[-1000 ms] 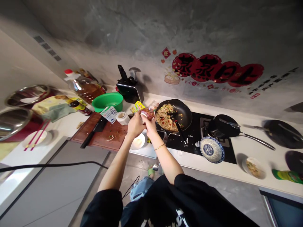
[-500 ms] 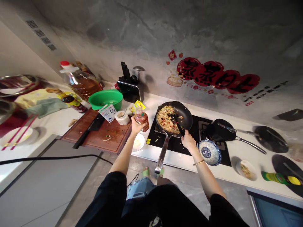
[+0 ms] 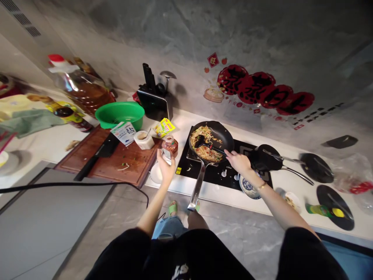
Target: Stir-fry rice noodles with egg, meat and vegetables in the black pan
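Observation:
My left hand (image 3: 166,166) has its fingers apart beside a glass jar of red sauce (image 3: 169,146), which stands uncapped on the counter. Nothing is held in that hand. My right hand (image 3: 238,161) is closed round the black handle of a spatula (image 3: 215,148). The spatula's head rests among the shredded food (image 3: 207,153) in a black frying pan (image 3: 225,134). That pan sits on the stove, its metal handle pointing toward me. A small white dish (image 3: 156,173) lies just left of my left hand.
A cutting board (image 3: 136,171) bears a cleaver (image 3: 108,146), a packet (image 3: 124,133) and a white pot (image 3: 144,140). Behind are a green basin (image 3: 120,115) and knife block (image 3: 154,105). A second pan (image 3: 265,158) and patterned bowl (image 3: 249,186) are at the right.
My left hand has let go of the sauce jar, which now stands on the counter, and its fingers have opened. My right hand has moved the spatula within the food. The view has shifted.

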`<state>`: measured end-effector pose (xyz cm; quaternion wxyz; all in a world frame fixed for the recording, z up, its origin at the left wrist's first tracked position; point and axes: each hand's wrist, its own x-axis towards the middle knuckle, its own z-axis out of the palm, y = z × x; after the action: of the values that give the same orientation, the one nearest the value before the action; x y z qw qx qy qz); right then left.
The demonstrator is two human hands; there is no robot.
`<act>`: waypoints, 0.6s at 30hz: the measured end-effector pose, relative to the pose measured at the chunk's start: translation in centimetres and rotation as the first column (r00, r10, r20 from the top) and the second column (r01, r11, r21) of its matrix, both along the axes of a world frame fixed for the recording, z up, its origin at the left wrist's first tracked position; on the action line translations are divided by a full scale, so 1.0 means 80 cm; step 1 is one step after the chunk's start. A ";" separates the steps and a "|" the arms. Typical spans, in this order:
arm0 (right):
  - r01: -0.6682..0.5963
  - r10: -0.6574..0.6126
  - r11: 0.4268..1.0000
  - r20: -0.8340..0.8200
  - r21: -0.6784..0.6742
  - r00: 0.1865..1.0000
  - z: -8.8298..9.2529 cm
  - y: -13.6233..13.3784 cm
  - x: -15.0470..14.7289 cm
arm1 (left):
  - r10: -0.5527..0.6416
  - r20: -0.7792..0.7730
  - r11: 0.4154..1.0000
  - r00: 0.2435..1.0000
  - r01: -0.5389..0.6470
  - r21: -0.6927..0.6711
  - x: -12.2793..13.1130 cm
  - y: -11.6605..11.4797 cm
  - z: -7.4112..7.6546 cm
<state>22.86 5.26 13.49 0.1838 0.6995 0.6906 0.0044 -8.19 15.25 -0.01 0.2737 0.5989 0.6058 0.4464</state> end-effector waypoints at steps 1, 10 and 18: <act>0.025 -0.025 1.000 -0.003 0.002 1.000 -0.006 0.016 -0.004 | 0.067 0.037 0.998 0.997 -0.067 -0.001 0.008 -0.025 0.004; -0.004 -0.008 0.992 -0.094 -0.123 0.996 0.061 -0.012 0.119 | -0.058 0.692 0.471 0.720 0.630 -0.617 0.057 -0.164 0.032; -0.039 0.038 0.997 -0.026 -0.061 0.999 0.027 -0.018 0.069 | -0.121 0.733 0.503 0.669 0.678 -0.536 0.074 -0.169 0.044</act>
<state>28.37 3.83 15.62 0.1963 0.6801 0.7060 -0.0221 -2.28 1.71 3.49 0.7852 0.3703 0.4438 0.2224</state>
